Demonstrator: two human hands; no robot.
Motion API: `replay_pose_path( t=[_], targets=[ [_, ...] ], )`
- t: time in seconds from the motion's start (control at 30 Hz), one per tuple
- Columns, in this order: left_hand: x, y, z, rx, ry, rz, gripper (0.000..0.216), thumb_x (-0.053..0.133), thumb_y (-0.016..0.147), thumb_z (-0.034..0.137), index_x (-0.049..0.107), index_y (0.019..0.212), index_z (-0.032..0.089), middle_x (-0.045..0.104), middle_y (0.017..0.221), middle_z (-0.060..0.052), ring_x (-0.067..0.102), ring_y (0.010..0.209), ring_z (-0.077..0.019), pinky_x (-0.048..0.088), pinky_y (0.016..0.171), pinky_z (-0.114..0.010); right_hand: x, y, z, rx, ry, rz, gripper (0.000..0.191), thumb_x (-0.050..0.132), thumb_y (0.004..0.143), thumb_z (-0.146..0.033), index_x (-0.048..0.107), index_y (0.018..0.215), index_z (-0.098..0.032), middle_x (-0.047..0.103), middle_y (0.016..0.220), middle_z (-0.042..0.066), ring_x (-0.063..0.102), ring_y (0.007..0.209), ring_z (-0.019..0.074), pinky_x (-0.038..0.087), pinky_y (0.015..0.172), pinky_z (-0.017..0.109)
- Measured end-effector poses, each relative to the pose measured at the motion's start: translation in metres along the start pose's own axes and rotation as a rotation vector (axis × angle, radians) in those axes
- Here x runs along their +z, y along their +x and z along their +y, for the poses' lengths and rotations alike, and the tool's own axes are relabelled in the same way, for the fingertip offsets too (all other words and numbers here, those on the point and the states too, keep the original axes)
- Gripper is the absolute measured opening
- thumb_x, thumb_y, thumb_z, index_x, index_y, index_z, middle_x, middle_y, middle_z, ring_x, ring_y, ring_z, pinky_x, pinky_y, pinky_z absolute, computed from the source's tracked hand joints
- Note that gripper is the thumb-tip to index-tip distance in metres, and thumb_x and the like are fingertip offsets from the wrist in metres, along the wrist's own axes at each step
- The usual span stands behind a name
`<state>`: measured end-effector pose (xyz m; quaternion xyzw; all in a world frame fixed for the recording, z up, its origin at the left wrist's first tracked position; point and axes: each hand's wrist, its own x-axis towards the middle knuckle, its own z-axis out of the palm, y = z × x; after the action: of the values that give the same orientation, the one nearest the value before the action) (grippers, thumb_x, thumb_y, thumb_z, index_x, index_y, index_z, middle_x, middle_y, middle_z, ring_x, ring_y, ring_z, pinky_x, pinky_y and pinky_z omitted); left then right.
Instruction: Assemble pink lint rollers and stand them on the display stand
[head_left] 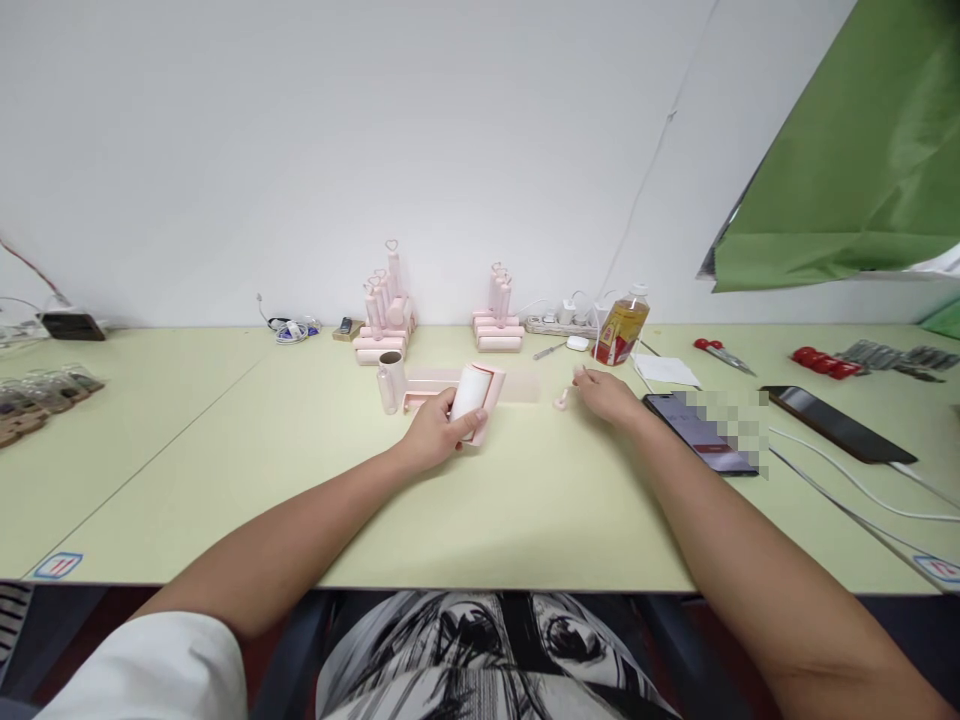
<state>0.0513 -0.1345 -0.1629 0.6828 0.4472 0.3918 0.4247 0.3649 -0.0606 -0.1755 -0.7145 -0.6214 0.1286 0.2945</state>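
Roll (466, 393) in left hand (435, 432), pink piece (561, 401) beside right hand (604, 394)

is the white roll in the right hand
No, the left hand grips the white roll, while the right hand is apart from it, farther right over the table.

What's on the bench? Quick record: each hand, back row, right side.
Left hand: holds a white-and-pink roller
Right hand: beside a small pink part; grip unclear
Back row: two pink stacks, left and right; bottle farther right
Right side: two phones, red-handled tool
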Motion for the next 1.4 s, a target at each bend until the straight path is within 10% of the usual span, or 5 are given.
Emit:
replay_pose_path(
  t=[0.27,0.4,0.6,1.0,1.4],
  targets=[
    [0.000,0.002,-0.003,0.010,0.005,0.014,0.043,0.063,0.078,0.056,0.056,0.095,0.017,0.055,0.077,0.001,0.052,0.055,-0.0104,0.046,0.046,-0.024,-0.007,-0.005,-0.009,0.123,0.217,0.208,0.049,0.063,0.069,-0.039,0.056,0.113,-0.019,0.063,0.087,0.005,0.054,0.065,0.0175,0.043,0.062,0.030],
    [0.000,0.001,0.000,-0.011,-0.030,0.026,0.042,0.064,0.078,0.055,0.056,0.094,0.017,0.055,0.077,0.001,0.052,0.056,-0.0104,0.047,0.046,-0.024,-0.010,-0.009,-0.015,-0.008,0.354,0.338,0.035,0.058,0.076,-0.039,0.059,0.104,-0.019,0.054,0.071,-0.001,0.048,0.059,0.0155,0.041,0.060,0.030],
    [0.000,0.002,0.003,-0.016,-0.170,0.061,0.043,0.063,0.077,0.058,0.053,0.085,0.017,0.050,0.063,0.004,0.047,0.043,-0.0084,0.039,0.038,-0.022,-0.013,-0.031,-0.041,-0.347,0.448,0.545,0.033,0.053,0.087,-0.047,0.054,0.105,-0.019,0.062,0.101,0.010,0.060,0.090,0.0223,0.047,0.082,0.038],
    [-0.002,0.008,-0.006,-0.019,-0.483,0.015,0.046,0.063,0.074,0.060,0.050,0.080,0.016,0.053,0.052,0.003,0.049,0.039,-0.0120,0.039,0.035,-0.024,0.003,-0.082,-0.075,-0.792,0.515,0.167,0.023,0.056,0.090,-0.037,0.064,0.105,-0.022,0.063,0.085,0.004,0.057,0.062,0.0132,0.047,0.059,0.029],
    [0.002,0.007,-0.011,-0.033,-0.470,-0.078,0.047,0.064,0.075,0.058,0.055,0.085,0.014,0.053,0.054,0.002,0.050,0.042,-0.0119,0.040,0.036,-0.023,0.012,-0.096,-0.085,-0.799,0.438,-0.135,0.017,0.064,0.084,-0.029,0.060,0.097,-0.020,0.057,0.066,-0.002,0.046,0.055,0.0105,0.039,0.052,0.024]
  ],
)
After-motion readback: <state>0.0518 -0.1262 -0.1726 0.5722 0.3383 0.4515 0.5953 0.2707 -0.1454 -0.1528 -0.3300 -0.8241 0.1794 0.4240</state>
